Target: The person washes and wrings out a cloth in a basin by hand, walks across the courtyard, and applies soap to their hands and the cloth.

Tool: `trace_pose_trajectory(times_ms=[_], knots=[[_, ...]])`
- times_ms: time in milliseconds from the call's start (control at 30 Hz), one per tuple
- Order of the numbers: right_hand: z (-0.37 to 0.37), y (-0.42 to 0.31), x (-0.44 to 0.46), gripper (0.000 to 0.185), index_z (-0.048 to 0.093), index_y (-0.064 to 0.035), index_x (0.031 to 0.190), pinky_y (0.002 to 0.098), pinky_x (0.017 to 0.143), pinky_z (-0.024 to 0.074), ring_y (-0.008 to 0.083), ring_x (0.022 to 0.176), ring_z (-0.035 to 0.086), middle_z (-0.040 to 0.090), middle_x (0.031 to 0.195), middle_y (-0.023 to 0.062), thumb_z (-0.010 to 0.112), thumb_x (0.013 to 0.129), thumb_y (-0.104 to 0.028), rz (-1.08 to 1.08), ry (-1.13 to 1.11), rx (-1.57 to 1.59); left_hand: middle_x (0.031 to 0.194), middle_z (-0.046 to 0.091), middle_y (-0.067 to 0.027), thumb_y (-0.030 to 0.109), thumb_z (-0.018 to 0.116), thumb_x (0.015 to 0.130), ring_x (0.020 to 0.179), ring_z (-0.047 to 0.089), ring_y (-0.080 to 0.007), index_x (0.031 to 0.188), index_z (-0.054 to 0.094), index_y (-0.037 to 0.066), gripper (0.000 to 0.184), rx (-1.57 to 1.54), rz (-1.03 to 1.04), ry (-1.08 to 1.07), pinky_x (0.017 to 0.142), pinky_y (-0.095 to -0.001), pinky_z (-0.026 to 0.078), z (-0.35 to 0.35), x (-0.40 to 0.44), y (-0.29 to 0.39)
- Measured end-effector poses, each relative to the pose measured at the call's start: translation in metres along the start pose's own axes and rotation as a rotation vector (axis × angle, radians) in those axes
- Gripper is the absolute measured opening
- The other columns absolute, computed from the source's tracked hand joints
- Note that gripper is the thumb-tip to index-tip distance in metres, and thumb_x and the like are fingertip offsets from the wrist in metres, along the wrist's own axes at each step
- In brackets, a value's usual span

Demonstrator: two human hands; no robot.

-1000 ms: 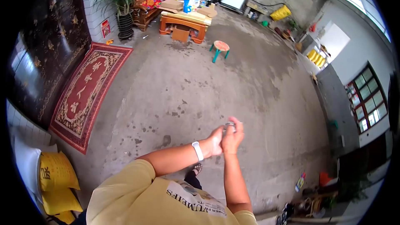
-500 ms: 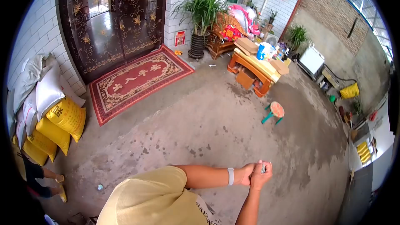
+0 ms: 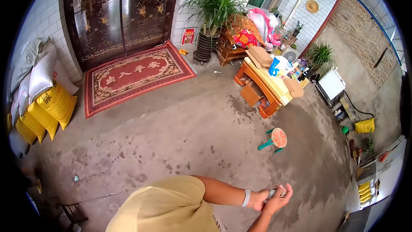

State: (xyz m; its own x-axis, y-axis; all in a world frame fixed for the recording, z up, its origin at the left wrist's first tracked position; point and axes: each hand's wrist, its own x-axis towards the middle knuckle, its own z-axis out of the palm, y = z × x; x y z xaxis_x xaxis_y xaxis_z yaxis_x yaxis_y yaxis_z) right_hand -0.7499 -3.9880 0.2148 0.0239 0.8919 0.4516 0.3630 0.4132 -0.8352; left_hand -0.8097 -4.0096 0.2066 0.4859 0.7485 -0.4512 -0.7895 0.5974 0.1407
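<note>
My two hands meet low in the view, right of centre. My left hand [image 3: 259,200], below a pale wristband [image 3: 246,198], is closed around a small greyish thing [image 3: 271,193], mostly hidden by the fingers and too small to name. Against it rests my right hand [image 3: 278,199], its fingers loosely bent with the tips apart. Beyond the hands, up the concrete floor, stands a low stool [image 3: 279,138] with an orange-slice seat and green legs.
A wooden table [image 3: 279,89] holds cardboard boxes and packages. Stacked sacks [image 3: 56,103] lean at the left wall. A red rug [image 3: 137,75] lies before the dark door. A potted plant [image 3: 210,30] stands beside it. Part of a dark chair [image 3: 73,212] shows at lower left.
My view has shifted, and my hands sit lower in it. My right hand has loosened from a fist, its fingertips now apart. The person at far left has mostly left the view.
</note>
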Motion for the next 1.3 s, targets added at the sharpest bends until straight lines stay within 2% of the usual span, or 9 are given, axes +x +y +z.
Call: trace_pose_trajectory(times_ms=[267, 400, 467, 600, 733, 800, 867, 933, 1300], knots=[[-0.042, 0.096, 0.113, 0.013, 0.052, -0.0011, 0.083, 0.0343, 0.078, 0.0393, 0.0240, 0.087, 0.050, 0.054, 0.086, 0.0121, 0.054, 0.072, -0.009, -0.190, -0.084, -0.074, 0.077, 0.058, -0.0054, 0.038, 0.040, 0.079, 0.073, 0.054, -0.0216, 0.074, 0.052, 0.009, 0.032, -0.005, -0.119, 0.089, 0.070, -0.0382, 0.042, 0.052, 0.186, 0.070], [-0.079, 0.151, 0.198, 0.013, 0.052, -0.0011, 0.082, 0.0315, 0.071, 0.0409, 0.0202, 0.076, 0.050, 0.053, 0.081, 0.0111, 0.054, 0.071, -0.008, 0.034, -0.075, -0.124, 0.082, 0.057, -0.0061, 0.032, 0.041, 0.083, 0.074, 0.054, -0.0175, 0.085, 0.051, 0.010, 0.024, -0.068, 0.139, -0.615, 0.065, -0.0329, 0.045, 0.070, 0.307, 0.034], [-0.096, 0.167, 0.247, 0.015, 0.053, -0.0009, 0.086, 0.0308, 0.067, 0.0416, 0.0191, 0.071, 0.050, 0.053, 0.078, 0.0093, 0.052, 0.073, -0.009, 0.030, 0.086, 0.023, 0.082, 0.058, -0.0052, 0.028, 0.039, 0.084, 0.074, 0.055, -0.0176, 0.082, 0.053, 0.010, 0.023, 0.007, 0.060, 0.034, 0.067, -0.0329, 0.045, 0.129, 0.301, 0.042], [-0.113, 0.214, 0.309, 0.022, 0.053, 0.0011, 0.095, 0.0300, 0.071, 0.0410, 0.0179, 0.078, 0.050, 0.053, 0.084, 0.0086, 0.049, 0.078, -0.012, 0.218, -0.073, 0.224, 0.089, 0.057, -0.0055, 0.029, 0.038, 0.084, 0.075, 0.055, -0.0182, 0.086, 0.052, 0.009, 0.025, -0.068, 0.033, -0.271, 0.068, -0.0338, 0.045, 0.141, 0.386, 0.083], [-0.087, 0.243, 0.346, 0.015, 0.051, -0.0004, 0.083, 0.0314, 0.073, 0.0413, 0.0207, 0.081, 0.050, 0.053, 0.084, 0.0106, 0.056, 0.073, -0.011, -0.307, -0.013, 0.011, 0.073, 0.057, -0.0055, 0.033, 0.041, 0.080, 0.071, 0.055, -0.0202, 0.074, 0.049, 0.006, 0.029, -0.103, 0.019, 0.074, 0.068, -0.0351, 0.046, 0.173, 0.417, 0.144], [-0.078, 0.246, 0.384, 0.013, 0.049, -0.0015, 0.079, 0.0312, 0.072, 0.0415, 0.0202, 0.079, 0.051, 0.052, 0.081, 0.0101, 0.057, 0.070, -0.007, -0.372, 0.018, -0.177, 0.076, 0.056, -0.0049, 0.035, 0.045, 0.078, 0.074, 0.055, -0.0185, 0.075, 0.050, 0.006, 0.029, 0.059, 0.073, -0.014, 0.068, -0.0342, 0.045, 0.163, 0.454, 0.154], [-0.068, 0.263, 0.426, 0.013, 0.052, -0.0009, 0.081, 0.0311, 0.072, 0.0418, 0.0198, 0.077, 0.052, 0.054, 0.080, 0.0091, 0.057, 0.070, -0.007, -0.104, -0.006, -0.109, 0.081, 0.056, -0.0024, 0.031, 0.047, 0.081, 0.074, 0.054, -0.0159, 0.083, 0.051, 0.010, 0.022, -0.159, 0.090, -0.814, 0.068, -0.0321, 0.045, 0.150, 0.520, 0.158], [-0.071, 0.300, 0.475, 0.015, 0.054, -0.0003, 0.084, 0.0309, 0.072, 0.0420, 0.0201, 0.077, 0.053, 0.055, 0.081, 0.0091, 0.057, 0.071, -0.007, -0.004, 0.041, -0.065, 0.086, 0.057, -0.0032, 0.030, 0.044, 0.083, 0.077, 0.054, -0.0149, 0.086, 0.052, 0.010, 0.021, -0.122, 0.081, -0.194, 0.068, -0.0300, 0.045, 0.205, 0.517, 0.180], [-0.019, 0.361, 0.650, 0.014, 0.054, -0.0021, 0.080, 0.0286, 0.072, 0.0407, 0.0180, 0.074, 0.051, 0.056, 0.075, 0.0070, 0.062, 0.069, -0.008, -0.316, -0.050, -0.336, 0.084, 0.058, -0.0069, 0.032, 0.048, 0.080, 0.080, 0.057, -0.0206, 0.087, 0.053, 0.008, 0.025, -0.264, -0.149, -0.254, 0.077, -0.0376, 0.045, 0.248, 0.678, 0.327]])
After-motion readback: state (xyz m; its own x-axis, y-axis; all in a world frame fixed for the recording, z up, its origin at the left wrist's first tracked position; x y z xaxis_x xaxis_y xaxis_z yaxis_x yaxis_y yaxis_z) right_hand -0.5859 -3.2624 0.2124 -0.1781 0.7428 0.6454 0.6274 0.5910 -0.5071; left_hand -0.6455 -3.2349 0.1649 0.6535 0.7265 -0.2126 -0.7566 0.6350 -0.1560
